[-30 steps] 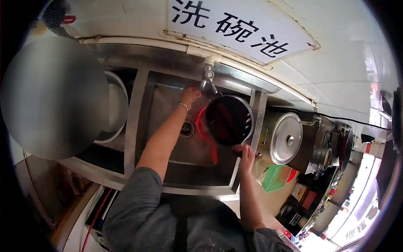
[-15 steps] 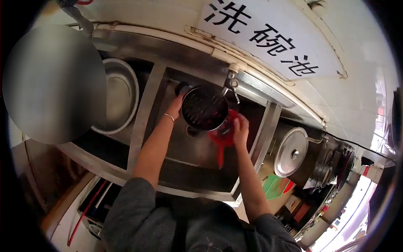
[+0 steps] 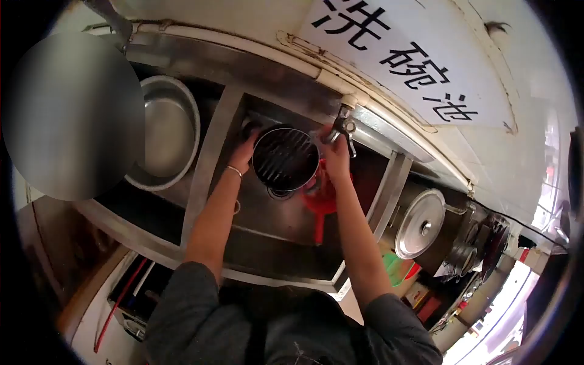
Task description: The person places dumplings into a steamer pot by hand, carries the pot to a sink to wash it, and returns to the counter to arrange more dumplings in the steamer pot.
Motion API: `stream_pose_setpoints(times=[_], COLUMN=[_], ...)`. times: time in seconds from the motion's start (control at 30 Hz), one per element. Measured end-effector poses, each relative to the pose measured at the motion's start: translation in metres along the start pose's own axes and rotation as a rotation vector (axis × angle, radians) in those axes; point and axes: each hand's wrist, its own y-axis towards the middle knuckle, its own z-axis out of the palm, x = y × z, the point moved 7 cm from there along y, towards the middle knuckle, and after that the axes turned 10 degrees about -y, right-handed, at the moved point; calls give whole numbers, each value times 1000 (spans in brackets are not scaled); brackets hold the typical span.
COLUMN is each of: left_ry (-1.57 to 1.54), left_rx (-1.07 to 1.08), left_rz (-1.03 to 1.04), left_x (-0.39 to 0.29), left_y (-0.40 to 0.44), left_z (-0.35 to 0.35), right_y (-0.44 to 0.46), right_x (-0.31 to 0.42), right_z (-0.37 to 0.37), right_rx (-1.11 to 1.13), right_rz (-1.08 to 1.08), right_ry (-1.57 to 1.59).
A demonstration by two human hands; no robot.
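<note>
My left hand [image 3: 245, 152] is closed on the left side of a round, dark pot [image 3: 286, 159] with a thin bright rim, next to its black handle [image 3: 250, 128]. The pot is held over the sink [image 3: 274, 228], its dark inside streaked with reflections. My right hand [image 3: 334, 155] is at the pot's right rim, just below the faucet [image 3: 345, 125]. Its fingers are bent round something small and greyish that I cannot make out. Below that hand, a red plastic dipper [image 3: 320, 198] lies in the sink, its handle toward me.
A wide metal basin [image 3: 191, 140] sits in the left sink compartment, partly covered by a blurred patch. To the right are a large pot with a metal lid [image 3: 421, 224] and a green container [image 3: 396, 267]. A pipe [image 3: 243, 52] runs along the wall.
My right hand has moved up from the red dipper to the pot's right rim near the faucet. The pot has shifted slightly left, still in my left hand.
</note>
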Motion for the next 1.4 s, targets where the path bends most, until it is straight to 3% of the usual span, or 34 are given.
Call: stream_pose_setpoints(times=[0.03,0.07,0.13,0.17,0.23,0.27,0.37,0.43,0.5,0.53,0.57,0.63,0.7,0.73,0.77,0.83,0.93,1.07,1.13,1.23,1.3,1.4], left_ry=[-84,-94,333,474,32,33,-33,34,72,108,103,-109,-147,-187,-187,-294,-221,-170,127,-52,-111,-179], left_rx=[167,165,65,28,50,49,112,60,135,207,201,235,288,343,334,286,375,420,173,117,178,225], left_rz=[-98,-100,-26,-6,-165,-166,-123,-101,-30,44,48,-52,-49,-44,-55,-188,-98,-39,19,-20,-13,-21], left_x=[13,10,-7,-14,-4,-1,-7,-39,-21,-27,-25,-32,-15,-16,-13,-25,-33,-27,-40,-33,-30,-30], left_y=[12,9,-7,-13,-19,-17,-26,-67,-35,-33,-32,-56,-37,-38,-38,-60,-57,-38,-52,-56,-52,-52], left_z=[7,13,29,38,59,65,86,103,92,95,94,107,102,105,102,109,109,101,91,89,92,98], right_y=[-15,-29,-51,-52,-66,-60,-43,-42,-35,-32,-34,-40,-51,-50,-44,-38,-53,-32,-9,-12,-34,-19], right_x=[17,32,85,95,126,120,115,119,91,68,56,24,63,71,69,69,80,76,50,55,93,75], right_z=[-14,-22,-48,-46,-40,-45,-59,-63,-67,-59,-55,-17,5,13,17,40,55,54,54,55,55,51], right_rx=[-42,-36,-195,-189,-190,-287,-249,-321,-270,-172,-164,71,10,-64,-54,33,263,186,187,179,136,33], right_rz=[66,66,-401,-398,-727,-692,-503,-541,-431,-305,-306,116,-659,-809,-798,-805,-817,-865,-815,-691,-945,-904], right_ry=[188,179,319,315,145,-18,-177,-167,227,678,678,146,-607,-733,-731,-1080,-998,-990,-933,-826,-748,-821])
